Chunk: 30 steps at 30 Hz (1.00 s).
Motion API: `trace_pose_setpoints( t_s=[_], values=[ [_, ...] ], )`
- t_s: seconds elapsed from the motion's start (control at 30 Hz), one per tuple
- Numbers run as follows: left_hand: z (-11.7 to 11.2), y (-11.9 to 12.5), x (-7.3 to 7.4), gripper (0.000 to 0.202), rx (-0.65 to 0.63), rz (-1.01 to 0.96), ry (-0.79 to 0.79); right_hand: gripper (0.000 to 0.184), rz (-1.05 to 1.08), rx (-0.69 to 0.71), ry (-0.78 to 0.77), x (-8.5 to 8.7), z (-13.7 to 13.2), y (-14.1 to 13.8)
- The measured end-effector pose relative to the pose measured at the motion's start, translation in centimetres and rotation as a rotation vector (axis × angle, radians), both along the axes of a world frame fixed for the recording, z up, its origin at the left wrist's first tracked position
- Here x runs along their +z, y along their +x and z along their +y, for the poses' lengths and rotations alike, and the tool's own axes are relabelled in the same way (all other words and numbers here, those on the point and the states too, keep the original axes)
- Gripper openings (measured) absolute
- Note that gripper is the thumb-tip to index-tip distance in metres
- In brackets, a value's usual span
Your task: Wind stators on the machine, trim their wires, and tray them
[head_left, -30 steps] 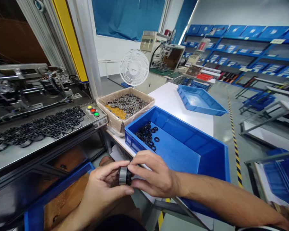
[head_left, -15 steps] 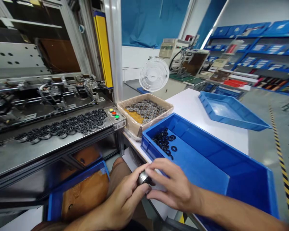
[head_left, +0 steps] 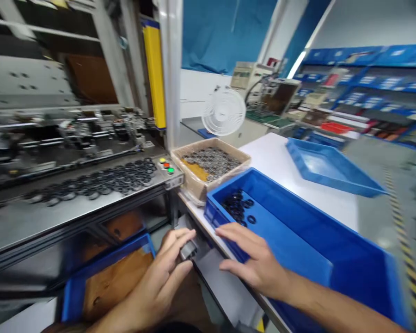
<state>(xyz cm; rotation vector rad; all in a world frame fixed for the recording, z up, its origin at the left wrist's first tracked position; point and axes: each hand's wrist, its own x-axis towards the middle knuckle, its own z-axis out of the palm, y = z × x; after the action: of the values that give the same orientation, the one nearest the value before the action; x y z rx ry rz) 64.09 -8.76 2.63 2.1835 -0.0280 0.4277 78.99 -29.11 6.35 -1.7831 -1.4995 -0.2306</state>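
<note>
Between the thumb and fingers of my left hand [head_left: 166,268] is a small round metal part [head_left: 188,250] with dark pieces on its end. My right hand [head_left: 254,256] holds nothing; its fingers and thumb are apart, over the near edge of a deep blue bin [head_left: 298,236]. Several black rings [head_left: 237,206] lie in that bin's far left corner. On the machine's metal ledge [head_left: 27,222] to the left sit many round metal-and-black parts [head_left: 107,179] in rows.
A plastic-lined carton [head_left: 199,185] holds grey parts beside the button box [head_left: 169,173]. Behind it stands a white fan [head_left: 223,112]. A shallow blue tray [head_left: 329,164] rests on the white table [head_left: 263,147]. Below the ledge is a blue bin lined with brown material [head_left: 118,282].
My hands have separated. The left moved left with the metal part in it, while the right let go and opened. The view has shifted slightly and is blurred.
</note>
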Motion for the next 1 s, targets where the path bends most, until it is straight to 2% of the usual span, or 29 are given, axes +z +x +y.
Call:
trace_pose_setpoints(
  t_s=[0.1, 0.17, 0.23, 0.3, 0.4, 0.5, 0.57, 0.67, 0.73, 0.77, 0.83, 0.9, 1.0],
  values=[
    [7.0, -1.5, 0.0, 0.039, 0.472, -0.095, 0.361, 0.035, -0.152, -0.138, -0.029, -0.5, -0.7, 1.4],
    [12.6, -3.3, 0.1, 0.038, 0.721, -0.102, 0.468, 0.031, -0.234, -0.160, -0.008, -1.0, -0.6, 2.2],
    [17.5, -5.0, 0.2, 0.040, 0.906, -0.079, 0.543, 0.028, -0.312, -0.144, 0.008, -1.3, -0.3, 2.5],
    [21.1, -5.8, 0.3, 0.039, 0.963, -0.026, 0.607, 0.027, -0.396, -0.130, 0.020, -1.2, 0.1, 2.4],
    [23.7, -5.5, 0.1, 0.036, 0.909, 0.051, 0.689, 0.026, -0.467, -0.134, 0.002, -0.6, 0.0, 2.9],
    [24.2, -5.1, -0.3, 0.032, 0.819, 0.096, 0.757, 0.027, -0.451, -0.188, -0.062, -0.6, -1.6, 5.6],
    [24.1, -5.3, -0.5, 0.033, 0.778, 0.106, 0.790, 0.030, -0.384, -0.303, -0.174, -1.3, -3.5, 8.3],
    [23.6, -5.4, -0.2, 0.038, 0.747, 0.072, 0.817, 0.034, -0.109, -0.516, -0.568, -3.5, -6.3, 11.5],
    [22.7, -4.2, 0.6, 0.045, 0.737, -0.002, 0.822, 0.041, 0.110, -0.552, -0.845, -5.3, -7.3, 12.1],
    [22.0, -2.9, 1.4, 0.048, 0.721, -0.048, 0.823, 0.046, 0.190, -0.538, -0.933, -6.2, -7.4, 12.0],
    [19.9, 1.0, 3.2, 0.049, 0.628, -0.124, 0.828, 0.051, 0.262, -0.518, -0.986, -7.9, -7.0, 11.5],
    [17.0, 6.3, 5.2, 0.045, 0.468, -0.131, 0.844, 0.048, 0.276, -0.520, -0.978, -9.3, -6.2, 11.0],
    [12.6, 15.5, 7.3, 0.037, 0.225, 0.011, 0.882, 0.035, 0.285, -0.527, -0.972, -10.2, -5.5, 11.0]
  ],
)
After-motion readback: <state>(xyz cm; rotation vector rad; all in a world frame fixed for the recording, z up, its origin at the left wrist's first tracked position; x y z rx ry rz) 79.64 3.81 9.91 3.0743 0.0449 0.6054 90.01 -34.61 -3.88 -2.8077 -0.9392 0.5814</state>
